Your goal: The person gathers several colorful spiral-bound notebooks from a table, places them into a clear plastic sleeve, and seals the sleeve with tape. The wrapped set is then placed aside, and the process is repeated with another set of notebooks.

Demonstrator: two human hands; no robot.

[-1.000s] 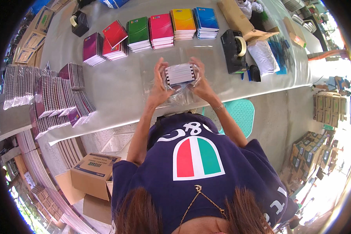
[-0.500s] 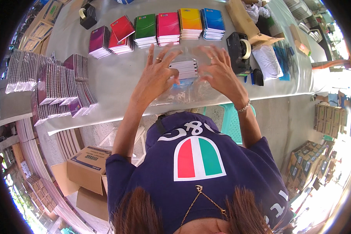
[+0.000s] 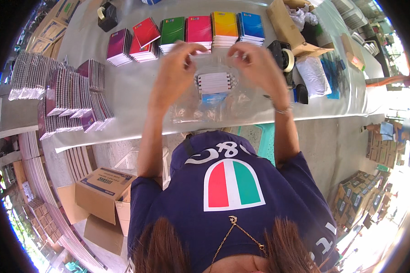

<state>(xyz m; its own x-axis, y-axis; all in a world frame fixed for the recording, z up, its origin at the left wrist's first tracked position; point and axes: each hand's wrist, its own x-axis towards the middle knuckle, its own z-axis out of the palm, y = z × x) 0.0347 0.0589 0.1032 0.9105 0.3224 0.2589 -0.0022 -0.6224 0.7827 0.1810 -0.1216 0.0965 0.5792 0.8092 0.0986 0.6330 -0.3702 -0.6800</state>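
Observation:
A small stack of spiral notebooks [image 3: 214, 83] lies at the middle of the table with its white page edges up and a blue cover part below. Clear plastic film [image 3: 187, 111] surrounds the stack and spreads toward the table's near edge. Beyond the stack on the left, my left hand [image 3: 177, 63] has its fingers curled in a pinch, apparently at the film's far edge. Opposite it, my right hand [image 3: 257, 66] is bent the same way, its fingertips at the film too. Both hands are slightly blurred, and the film between the fingertips is hard to see.
Notebook piles in purple [image 3: 118, 45], red [image 3: 146, 33], green [image 3: 172, 31], pink [image 3: 199, 29], yellow [image 3: 224, 25] and blue [image 3: 251, 26] line the far side. Wrapped bundles [image 3: 68, 93] are at left. Tape dispensers [image 3: 107, 17] and an open carton [image 3: 289, 27] flank the row.
Both hands have moved away from me, off the notebook stack. Their spread fingers have curled inward, and the stack now shows fully between them.

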